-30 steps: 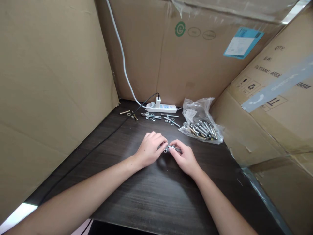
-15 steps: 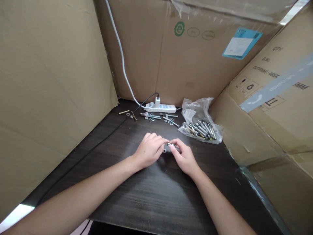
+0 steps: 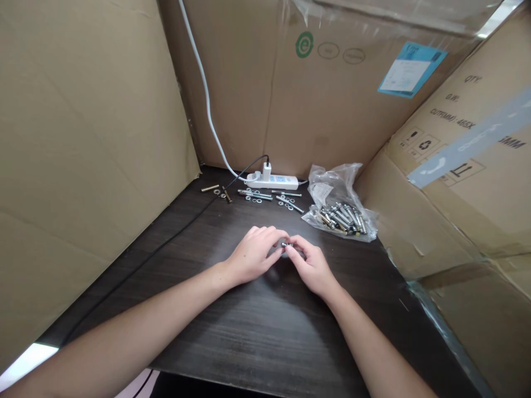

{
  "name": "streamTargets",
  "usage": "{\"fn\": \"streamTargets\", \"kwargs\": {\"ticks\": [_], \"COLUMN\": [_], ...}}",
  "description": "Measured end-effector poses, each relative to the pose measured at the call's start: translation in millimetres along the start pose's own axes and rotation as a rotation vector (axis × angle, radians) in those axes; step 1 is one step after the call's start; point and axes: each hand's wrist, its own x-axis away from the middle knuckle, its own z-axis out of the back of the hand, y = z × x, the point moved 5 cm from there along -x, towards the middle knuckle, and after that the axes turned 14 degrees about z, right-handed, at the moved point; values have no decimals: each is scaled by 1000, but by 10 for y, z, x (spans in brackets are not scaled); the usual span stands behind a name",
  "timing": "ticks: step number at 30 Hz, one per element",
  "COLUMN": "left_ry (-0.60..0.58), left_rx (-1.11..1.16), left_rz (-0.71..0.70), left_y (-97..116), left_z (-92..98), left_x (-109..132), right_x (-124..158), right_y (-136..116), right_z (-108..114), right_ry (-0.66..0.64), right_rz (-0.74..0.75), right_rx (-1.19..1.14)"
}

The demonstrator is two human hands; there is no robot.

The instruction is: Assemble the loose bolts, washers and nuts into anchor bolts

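My right hand [image 3: 310,265] pinches a small silvery anchor bolt [image 3: 284,245] between thumb and fingers, just above the dark table. Only the bolt's left end shows; the rest is hidden in the hand. My left hand [image 3: 255,253] is curved around that exposed end, index finger above and thumb below, with a gap between them. No object can be made out in its grasp. Behind the hands lie several long silvery bolts [image 3: 290,204] with washers [image 3: 259,200] and nuts beside them.
A clear plastic bag [image 3: 338,204] of anchor bolts lies at the back right. A white power strip [image 3: 271,181] with a plugged-in charger stands behind the hardware. Brass-coloured sleeves [image 3: 209,188] lie back left. A black cable [image 3: 166,240] crosses the table's left side. Cardboard boxes [image 3: 236,83] enclose the table.
My left index finger has lifted from the bolt's end, and its thumb and finger have spread around it. The small ring-shaped piece below the hands is now out of sight.
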Motion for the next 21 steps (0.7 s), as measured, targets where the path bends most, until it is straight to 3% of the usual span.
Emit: {"fn": "streamTargets", "kwargs": {"ticks": [6,14,21], "left_ry": [-71,-117,3], "left_rx": [-136,-222,-53], "left_rz": [31,6,38], "left_y": [-86,-111,-86], "left_z": [-120,-193,-53], "left_x": [-8,-12,-38], "right_x": [1,-9,-10], "right_y": [30,-11,-24], "right_z": [88,70,76], "right_ry": [84,81,81], "right_rz": [-43,-8,-14], "right_rx": [71,57,87]}}
